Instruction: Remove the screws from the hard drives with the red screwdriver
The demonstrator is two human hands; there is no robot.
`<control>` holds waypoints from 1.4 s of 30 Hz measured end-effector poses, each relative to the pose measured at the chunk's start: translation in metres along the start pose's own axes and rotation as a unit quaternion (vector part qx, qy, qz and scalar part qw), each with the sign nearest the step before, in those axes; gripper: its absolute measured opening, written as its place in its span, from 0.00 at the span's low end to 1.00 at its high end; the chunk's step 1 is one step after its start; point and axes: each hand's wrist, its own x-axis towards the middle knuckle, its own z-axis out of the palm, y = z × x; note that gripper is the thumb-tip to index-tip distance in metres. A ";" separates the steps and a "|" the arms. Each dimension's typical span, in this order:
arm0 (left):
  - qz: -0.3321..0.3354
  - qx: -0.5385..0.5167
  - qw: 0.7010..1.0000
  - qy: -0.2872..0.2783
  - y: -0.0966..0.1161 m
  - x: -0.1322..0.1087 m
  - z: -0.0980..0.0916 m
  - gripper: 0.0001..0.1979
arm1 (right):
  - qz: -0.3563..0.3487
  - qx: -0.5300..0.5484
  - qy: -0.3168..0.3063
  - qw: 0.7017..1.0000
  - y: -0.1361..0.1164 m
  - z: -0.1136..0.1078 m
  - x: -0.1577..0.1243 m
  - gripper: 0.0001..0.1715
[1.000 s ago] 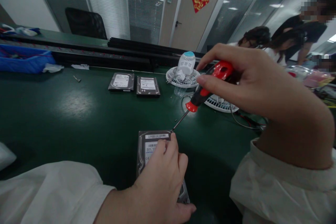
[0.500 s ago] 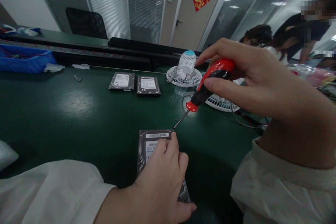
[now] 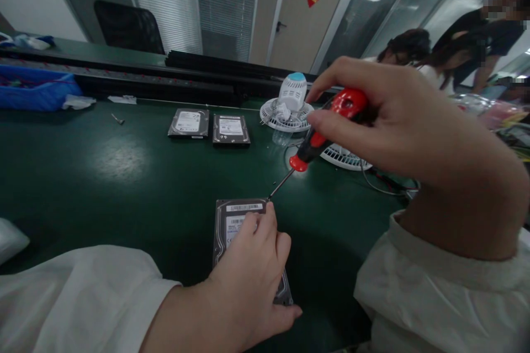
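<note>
A hard drive (image 3: 244, 207) lies label up on the green bench in front of me, partly covered by my left hand (image 3: 252, 265). That hand grips the drive from above, its fingers over the top and its thumb at the near edge. My right hand (image 3: 372, 121) is closed around the handle of a red and black screwdriver (image 3: 308, 150). The screwdriver slants down to the left, with its tip at the drive's far right corner, right beside my left fingertip. Any screw under the tip is too small to make out.
Two more hard drives, one left (image 3: 189, 123) and one right (image 3: 231, 130), lie farther back. Beside them stands a white fan (image 3: 292, 100). A blue bin (image 3: 37, 91) is at the far left, a loose screw-like piece (image 3: 118, 119) nearby. People (image 3: 408, 47) are at the back right.
The whole view has shifted slightly. My right fingers have shifted around the screwdriver handle, which appears turned a little. My left hand keeps its hold on the hard drive.
</note>
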 end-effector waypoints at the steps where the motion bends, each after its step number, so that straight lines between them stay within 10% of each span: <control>1: -0.001 0.003 1.000 0.002 0.000 0.000 0.000 0.44 | -0.003 0.008 -0.012 1.000 0.000 -0.001 0.000 0.17; 42: -0.004 0.017 1.000 -0.013 0.001 -0.005 -0.006 0.42 | -0.007 0.094 -0.028 0.995 0.010 0.004 -0.001 0.14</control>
